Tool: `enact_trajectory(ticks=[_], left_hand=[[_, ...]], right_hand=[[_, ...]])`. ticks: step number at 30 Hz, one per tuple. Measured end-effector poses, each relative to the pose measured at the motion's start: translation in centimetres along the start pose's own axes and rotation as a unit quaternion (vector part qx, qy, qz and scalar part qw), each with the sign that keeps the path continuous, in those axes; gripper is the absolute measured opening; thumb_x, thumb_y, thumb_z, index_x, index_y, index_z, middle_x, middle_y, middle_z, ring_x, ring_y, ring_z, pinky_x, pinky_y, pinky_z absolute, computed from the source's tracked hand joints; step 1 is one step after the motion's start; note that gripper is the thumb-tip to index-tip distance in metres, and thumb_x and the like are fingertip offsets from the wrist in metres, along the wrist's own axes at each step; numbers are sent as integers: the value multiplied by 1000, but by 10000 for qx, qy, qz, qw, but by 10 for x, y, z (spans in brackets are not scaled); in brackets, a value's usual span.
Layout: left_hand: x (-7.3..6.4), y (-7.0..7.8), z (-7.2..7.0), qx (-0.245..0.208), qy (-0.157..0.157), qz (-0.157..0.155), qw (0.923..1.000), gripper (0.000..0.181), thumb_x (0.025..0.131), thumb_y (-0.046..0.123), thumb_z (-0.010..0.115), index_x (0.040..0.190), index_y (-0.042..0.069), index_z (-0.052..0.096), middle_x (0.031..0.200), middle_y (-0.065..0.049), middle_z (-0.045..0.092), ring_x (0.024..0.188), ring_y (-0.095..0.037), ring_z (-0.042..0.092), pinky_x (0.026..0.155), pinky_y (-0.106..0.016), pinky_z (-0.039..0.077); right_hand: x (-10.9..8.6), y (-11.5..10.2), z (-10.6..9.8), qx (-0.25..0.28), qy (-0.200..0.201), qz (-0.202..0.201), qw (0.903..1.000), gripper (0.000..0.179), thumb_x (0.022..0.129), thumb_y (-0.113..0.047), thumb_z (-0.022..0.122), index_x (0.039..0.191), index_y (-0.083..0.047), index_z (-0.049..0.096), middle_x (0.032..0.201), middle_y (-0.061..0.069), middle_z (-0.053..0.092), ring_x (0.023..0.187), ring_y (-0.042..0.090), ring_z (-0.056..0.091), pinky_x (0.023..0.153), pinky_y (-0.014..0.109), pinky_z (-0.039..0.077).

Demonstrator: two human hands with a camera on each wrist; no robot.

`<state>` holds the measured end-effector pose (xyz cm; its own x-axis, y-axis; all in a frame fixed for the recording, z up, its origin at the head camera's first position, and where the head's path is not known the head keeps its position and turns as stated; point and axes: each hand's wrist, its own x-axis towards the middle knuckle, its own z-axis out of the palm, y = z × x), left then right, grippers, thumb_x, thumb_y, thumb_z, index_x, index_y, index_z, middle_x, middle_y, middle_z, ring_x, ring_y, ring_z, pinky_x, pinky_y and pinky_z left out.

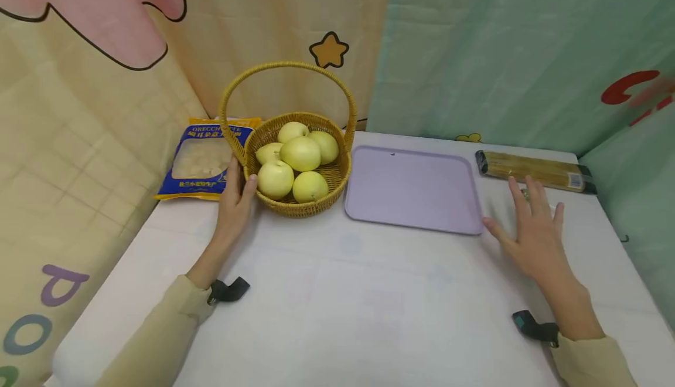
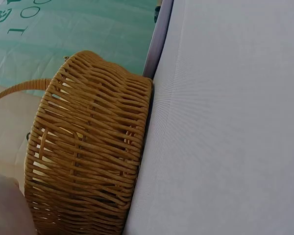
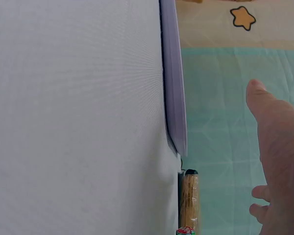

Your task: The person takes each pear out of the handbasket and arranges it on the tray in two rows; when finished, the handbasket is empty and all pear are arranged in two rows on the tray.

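My left hand (image 1: pixel 234 208) touches the left side of a wicker basket (image 1: pixel 297 208), its fingers fairly straight and its thumb beside the rim. Several round yellow-green pears (image 1: pixel 300 153) lie inside the basket, whose tall handle arches over them. Only part of the left hand (image 2: pixel 10 205) shows in the left wrist view, beside the woven wall. My right hand (image 1: pixel 538 243) is held with spread fingers over the table, right of a lilac tray (image 1: pixel 413 190), and grips nothing. Behind its fingertips lies a long pack of dry noodles (image 1: pixel 532 171).
A blue and yellow bag of orecchiette pasta (image 1: pixel 197 158) lies left of the basket. Under the right fingers, a small red and green item (image 3: pixel 185 230) is mostly hidden. Printed curtains (image 1: pixel 474 53) enclose the back and sides of the white table (image 1: pixel 358 305).
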<state>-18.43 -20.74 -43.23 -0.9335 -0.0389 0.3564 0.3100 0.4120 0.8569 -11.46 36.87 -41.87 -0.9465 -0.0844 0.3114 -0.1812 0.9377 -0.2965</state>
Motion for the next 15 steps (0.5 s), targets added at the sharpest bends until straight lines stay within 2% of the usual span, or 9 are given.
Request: enact_trajectory(ticks=[4, 8, 11, 15], left_hand=[[4, 0, 1, -273, -102, -46, 9996, 68, 113, 23, 45, 171, 30, 9, 177, 3, 13, 163, -17, 12, 135, -36, 12], [5, -4, 3, -433, -164, -228, 9987, 69, 113, 17, 43, 171, 23, 6, 178, -1, 10, 164, -21, 12, 135, -38, 13], [4, -8, 3, -400, -180, -338, 9985, 70, 113, 16, 43, 171, 20, 5, 178, -3, 8, 164, -23, 11, 135, -39, 12], [1, -6, 1, -247, -162, -287, 9992, 69, 113, 19, 42, 171, 23, 5, 178, -1, 9, 163, -21, 12, 135, -37, 13]], right_hand=[[-3, 3, -1, -84, 35, 13, 10000, 95, 101, -59, 59, 172, -17, 10, 175, 24, 7, 163, 45, 1, 118, 84, -10], [-4, 7, -4, -111, 22, 54, 9999, 94, 102, -59, 58, 171, -16, 12, 175, 26, 7, 163, 46, 0, 118, 84, -12], [-5, 9, -4, -49, -3, 72, 10000, 94, 102, -58, 59, 171, -15, 12, 175, 26, 6, 163, 46, 0, 117, 84, -12], [-5, 7, -3, 52, 9, 69, 10000, 93, 102, -57, 59, 171, -16, 13, 175, 25, 6, 163, 45, 1, 118, 84, -11]])
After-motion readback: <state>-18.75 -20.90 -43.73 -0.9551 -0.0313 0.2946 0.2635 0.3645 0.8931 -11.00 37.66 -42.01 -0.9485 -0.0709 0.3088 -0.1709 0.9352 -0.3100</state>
